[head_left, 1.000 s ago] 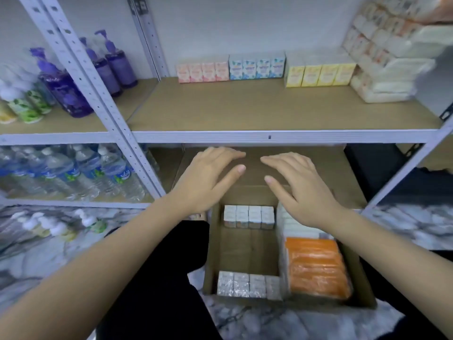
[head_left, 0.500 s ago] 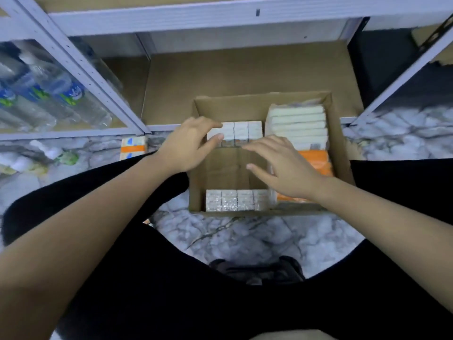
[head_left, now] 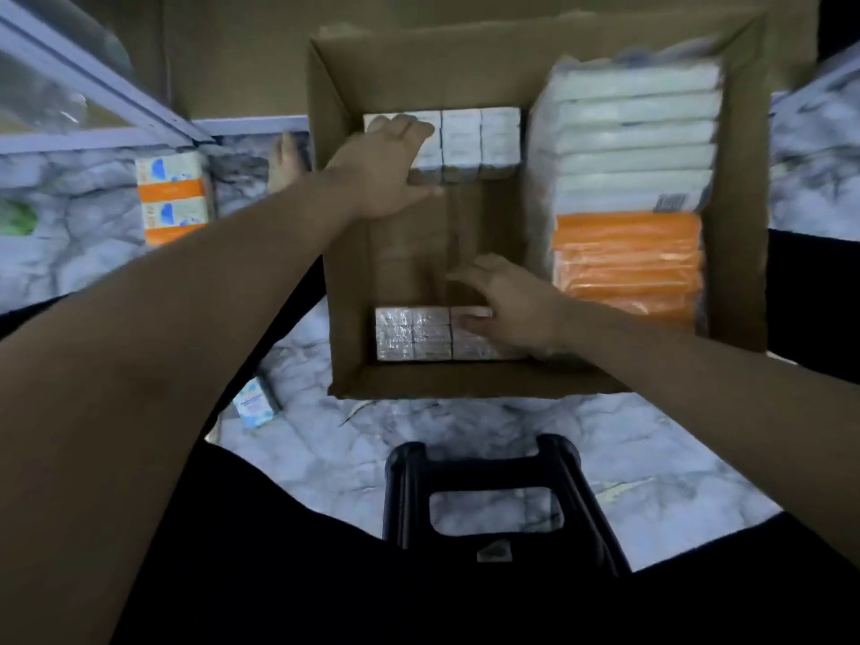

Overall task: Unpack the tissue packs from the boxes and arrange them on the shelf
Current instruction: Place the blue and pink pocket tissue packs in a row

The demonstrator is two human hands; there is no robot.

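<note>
With the left hand (head_left: 391, 169) curling on the far packs (head_left: 479, 142) and right hand (head_left: 507, 309) spread over the near packs (head_left: 414, 332), each should clamp a whole row before lifting from the box (head_left: 740, 225).

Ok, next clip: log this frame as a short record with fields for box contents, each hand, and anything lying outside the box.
container: open cardboard box on the marble floor
far row: white small packs against the far wall
near row: silvery small packs against the near wall
right side: white stacked packs, orange pack nearer
left hand: on the far row, fingers over its left end; grip unclear
right hand: on the near row's right end; grip unclear
outside box: orange-and-white pack, small blue pack, black stool
</note>
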